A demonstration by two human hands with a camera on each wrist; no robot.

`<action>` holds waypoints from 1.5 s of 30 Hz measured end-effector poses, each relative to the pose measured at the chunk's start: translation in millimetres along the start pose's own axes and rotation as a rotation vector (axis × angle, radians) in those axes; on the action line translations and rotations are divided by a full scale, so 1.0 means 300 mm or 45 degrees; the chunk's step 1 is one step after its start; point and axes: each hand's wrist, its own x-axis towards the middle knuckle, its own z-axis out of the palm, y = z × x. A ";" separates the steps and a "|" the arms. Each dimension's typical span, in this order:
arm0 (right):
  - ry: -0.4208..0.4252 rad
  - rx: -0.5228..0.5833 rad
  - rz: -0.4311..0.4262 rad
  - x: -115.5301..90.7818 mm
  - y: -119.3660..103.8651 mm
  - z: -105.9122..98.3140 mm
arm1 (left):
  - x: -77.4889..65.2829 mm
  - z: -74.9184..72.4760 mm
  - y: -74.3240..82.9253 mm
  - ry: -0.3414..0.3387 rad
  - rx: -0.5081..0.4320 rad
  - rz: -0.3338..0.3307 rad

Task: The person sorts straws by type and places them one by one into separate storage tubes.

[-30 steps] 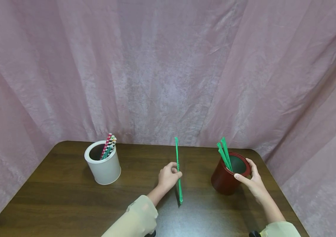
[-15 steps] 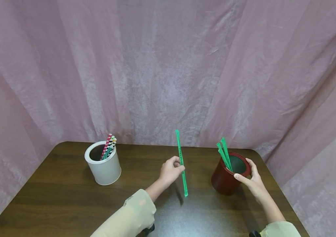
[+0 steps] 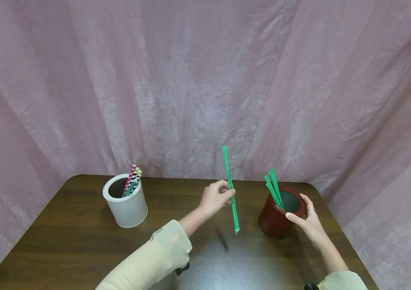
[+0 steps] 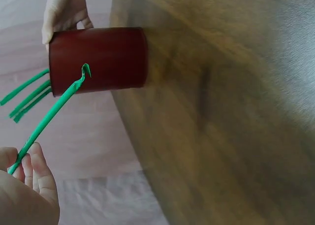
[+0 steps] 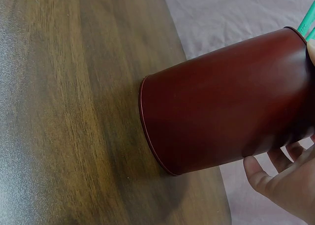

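Note:
Between thumb and fingers, my left hand point(image 3: 214, 199) pinches a green wrapped straw point(image 3: 228, 173) near its middle. The straw is raised off the table, its shadow lying below it. To the right of it stands a dark red canister point(image 3: 273, 221). My right hand point(image 3: 312, 226) grips that canister at its far right side, thumb at the rim. Green wrapped straws point(image 3: 272, 192) lean out of the canister's left side; in the left wrist view, three green straws point(image 4: 30, 98) stick out. There, the held straw point(image 4: 51, 114) overlaps the canister's wall.
A white canister point(image 3: 130, 210) stands at the left of the wooden table point(image 3: 64, 241). Several patterned paper straws point(image 3: 131, 182), red dotted and striped, lean in it. A pink curtain point(image 3: 205, 88) hangs behind the table's far edge and along the right.
My left hand has lifted the green straw off the table and moved it up and to the right, toward the red canister. The right hand and red canister have stayed in place.

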 end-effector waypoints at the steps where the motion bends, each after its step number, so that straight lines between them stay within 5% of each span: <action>1: 0.000 0.003 -0.001 0.000 0.000 0.000 | 0.002 -0.002 0.010 -0.011 0.012 0.008; 11: -0.001 0.015 -0.009 0.001 -0.001 -0.001 | 0.022 -0.006 0.125 -0.080 0.089 0.106; 23: -0.001 0.014 -0.015 0.000 0.001 0.000 | 0.029 0.030 0.215 -0.031 -0.002 0.083; 34: -0.005 0.004 -0.018 0.000 -0.001 0.000 | 0.035 0.096 0.203 0.082 -0.070 0.115; 45: -0.003 0.015 -0.015 0.001 0.001 0.003 | 0.030 0.183 0.172 0.155 -0.082 0.043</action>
